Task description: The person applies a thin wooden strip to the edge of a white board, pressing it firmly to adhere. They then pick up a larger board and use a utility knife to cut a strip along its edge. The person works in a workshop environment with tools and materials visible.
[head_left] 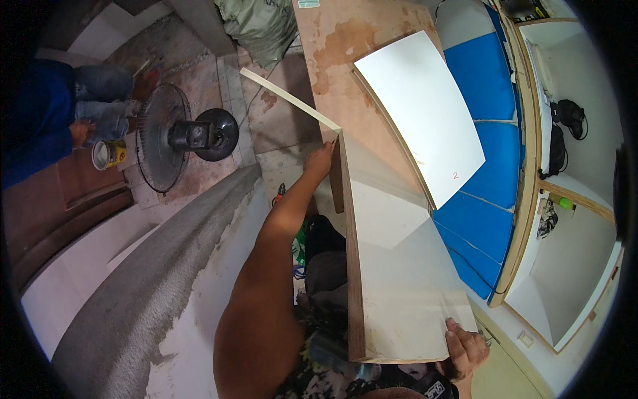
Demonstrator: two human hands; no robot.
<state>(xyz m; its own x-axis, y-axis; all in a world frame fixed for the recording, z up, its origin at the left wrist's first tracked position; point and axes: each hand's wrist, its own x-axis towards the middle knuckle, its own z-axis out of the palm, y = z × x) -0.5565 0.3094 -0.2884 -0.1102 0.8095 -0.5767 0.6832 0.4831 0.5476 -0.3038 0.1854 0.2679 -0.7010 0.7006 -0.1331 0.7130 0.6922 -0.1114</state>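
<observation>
A long white-faced plywood board (pixel 392 266) with a brown edge along its left side lies lengthwise before me. My left hand (pixel 319 161) reaches to the board's far left corner and closes round it, its fingers partly hidden. At the near right corner my right hand (pixel 465 349) grips the board's edge, fingertips on the white face. From the far corner, just beyond my left hand, a thin pale wood strip (pixel 289 98) juts out to the upper left; whether it is fixed to the board I cannot tell.
Beyond lies a stained plywood tabletop (pixel 332 40) bearing a white panel (pixel 422 113). Blue padded panels (pixel 482 159) and open white cabinets (pixel 565 266) stand right. At left are a rough grey ledge (pixel 153 292), a black fan (pixel 193 136), a small can (pixel 108 154) and a seated person (pixel 40 120).
</observation>
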